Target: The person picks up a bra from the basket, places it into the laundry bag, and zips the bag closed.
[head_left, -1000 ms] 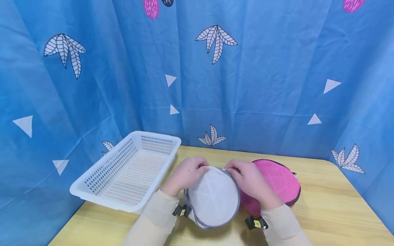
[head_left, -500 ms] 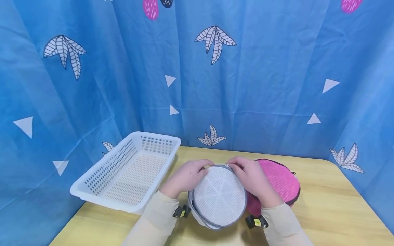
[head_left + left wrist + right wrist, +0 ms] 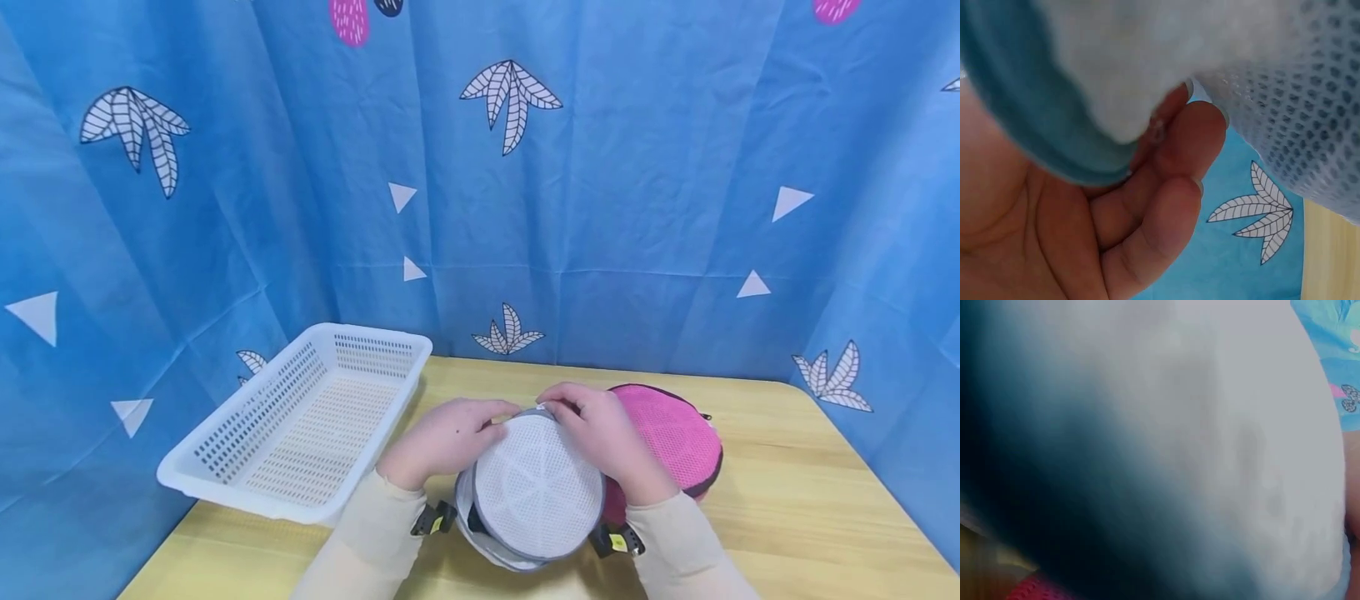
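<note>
In the head view a round white mesh laundry bag with grey trim is held up over the near part of the table. My left hand holds its upper left edge; in the left wrist view the curled fingers lie at the grey rim. My right hand pinches the trim at the top, near a small white tab. A gap with something dark inside shows at the bag's lower left. The right wrist view is mostly filled by the blurred bag. A pink mesh laundry bag with dark trim lies partly behind my right hand.
A white perforated plastic basket stands on the left of the wooden table, with nothing visible in it. Blue patterned curtains enclose the back and both sides. Dark cameras are strapped at both wrists.
The white bag has tilted and shifted a little to the right, and its gap at the lower left shows more. My left hand has moved slightly down. The head view has turned slightly right.
</note>
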{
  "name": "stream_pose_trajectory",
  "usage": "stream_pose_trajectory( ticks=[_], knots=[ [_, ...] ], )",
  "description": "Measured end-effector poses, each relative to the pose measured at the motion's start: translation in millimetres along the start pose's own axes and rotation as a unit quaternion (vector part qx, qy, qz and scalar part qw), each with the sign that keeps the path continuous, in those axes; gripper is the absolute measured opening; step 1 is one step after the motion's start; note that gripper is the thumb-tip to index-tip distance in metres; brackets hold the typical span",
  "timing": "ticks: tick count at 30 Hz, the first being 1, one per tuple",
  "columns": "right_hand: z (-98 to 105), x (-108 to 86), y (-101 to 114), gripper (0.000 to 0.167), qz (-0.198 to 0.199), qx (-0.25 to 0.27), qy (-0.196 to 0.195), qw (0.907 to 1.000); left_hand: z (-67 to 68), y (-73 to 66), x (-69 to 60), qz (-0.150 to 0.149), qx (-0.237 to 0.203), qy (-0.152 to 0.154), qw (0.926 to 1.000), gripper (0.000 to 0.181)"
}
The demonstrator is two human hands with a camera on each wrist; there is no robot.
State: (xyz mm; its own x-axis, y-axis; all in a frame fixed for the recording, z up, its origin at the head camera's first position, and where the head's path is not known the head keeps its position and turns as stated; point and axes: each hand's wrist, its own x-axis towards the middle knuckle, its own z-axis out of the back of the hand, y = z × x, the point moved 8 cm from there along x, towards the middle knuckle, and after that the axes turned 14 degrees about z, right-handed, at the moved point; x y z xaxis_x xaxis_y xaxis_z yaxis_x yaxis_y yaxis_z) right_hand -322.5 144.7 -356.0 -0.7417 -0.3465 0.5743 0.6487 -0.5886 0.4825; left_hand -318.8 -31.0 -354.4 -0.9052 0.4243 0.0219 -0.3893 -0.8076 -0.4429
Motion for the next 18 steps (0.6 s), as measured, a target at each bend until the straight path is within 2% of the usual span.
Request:
stream_pose_trajectory(
  ticks=[8,12,18],
  knots=[
    [-1.7,1.5,4.0,0.015,0.011,0.014,-0.001,0.9998,3.6,-10.8,-2.5,-0.034,0.027,-0.032,0.9985,0.028],
    [-7.4,0.7,4.7,0.016,0.012,0.026,0.01,0.9995,2.9,-12.0,-1.9,-0.025,0.029,-0.042,0.9984,0.024],
    [-15.0,0.3,7.4,0.015,0.012,0.043,0.026,0.9987,-1.4,-11.9,2.4,-0.008,0.019,-0.04,0.999,0.025]
  ],
)
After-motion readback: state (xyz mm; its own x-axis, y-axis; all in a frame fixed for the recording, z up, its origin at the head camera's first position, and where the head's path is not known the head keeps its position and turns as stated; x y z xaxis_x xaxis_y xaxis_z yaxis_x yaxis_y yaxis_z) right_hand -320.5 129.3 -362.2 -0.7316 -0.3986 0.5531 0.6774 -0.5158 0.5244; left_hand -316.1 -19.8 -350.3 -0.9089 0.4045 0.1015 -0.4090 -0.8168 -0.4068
